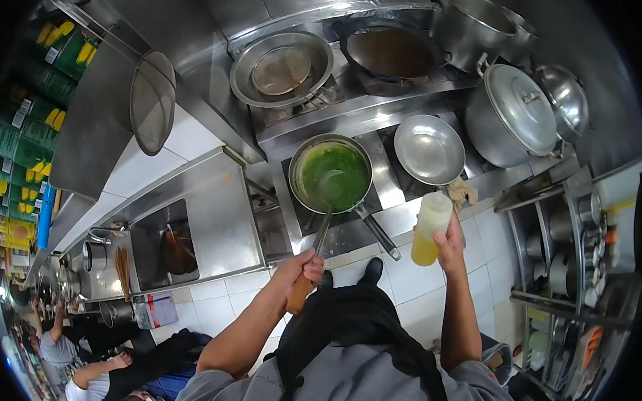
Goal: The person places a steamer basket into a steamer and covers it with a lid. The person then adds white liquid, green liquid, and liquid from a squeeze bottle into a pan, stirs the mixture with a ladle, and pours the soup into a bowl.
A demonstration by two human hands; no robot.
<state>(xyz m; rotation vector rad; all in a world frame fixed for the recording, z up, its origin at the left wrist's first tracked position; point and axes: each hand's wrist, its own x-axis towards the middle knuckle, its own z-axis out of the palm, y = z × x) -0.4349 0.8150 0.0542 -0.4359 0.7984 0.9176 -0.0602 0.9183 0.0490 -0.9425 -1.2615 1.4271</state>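
Observation:
My left hand (299, 278) is closed around the brown handle of a metal ladle (323, 233). The ladle's head rests in a green sauce (348, 171) inside a saucepan (293, 181), partly hidden by the sauce. This pan sits on the front stove, its dark long handle (377, 231) pointing toward me. In my right hand (451, 245) is a squeeze bottle (431, 224) of clear plastic, part filled with yellow liquid. The bottle is held to the right of the pan, apart from it.
A shallow metal pan (430, 149) and a lidded pot (511, 112) stand to the right. Behind are a wide bowl (244, 73) and a dark wok (390, 53). On the left is a sink (145, 227). Other people (102, 367) work at lower left; a shelf rack (548, 299) stands right.

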